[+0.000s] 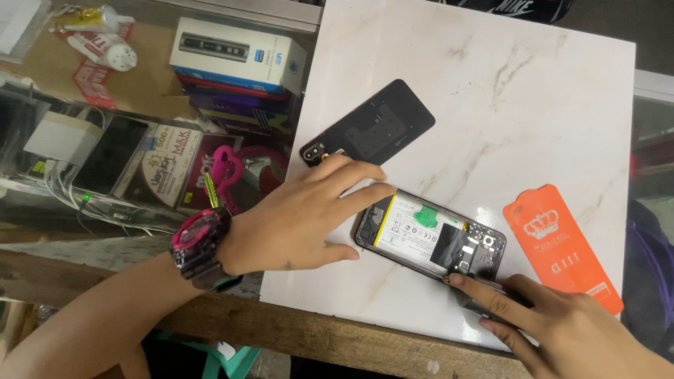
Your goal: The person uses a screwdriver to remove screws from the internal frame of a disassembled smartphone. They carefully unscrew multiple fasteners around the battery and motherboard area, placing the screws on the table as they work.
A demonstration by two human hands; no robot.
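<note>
Head view, looking down on a desk (295, 330) with a worn wooden front edge. Nearest, at the lower right, the right hand (562, 326) is seen with its grip spread open; nothing is held, but an extended fingertip (460, 280) is pressed on the lower corner of an opened smartphone (430, 236). To the left, the left hand (309, 217), with a black and pink wristwatch (200, 245) on its wrist, is laid flat and open, its fingers resting on the phone's upper end; nothing is clasped.

The smartphone lies back-up and coverless on a white marbled slab (519, 98), near the slab's front edge, between the two hands. Its battery, a green tab and a dark circuit area are exposed. It is judged to be light, rigid and thin, likely to slide on the glossy slab, and fragile inside; it would best be taken by the long frame edges, with the bare battery and circuitry left untouched.

Just right of the phone, an orange screen-protector packet (562, 245) lies flat. Farther back on the slab, the removed black back cover (370, 125) rests near the left fingers; contact cannot be made out.

Farthest left, beyond the slab, boxed goods (239, 52), a pink plastic item (226, 168) and cables are seen in a display case.
</note>
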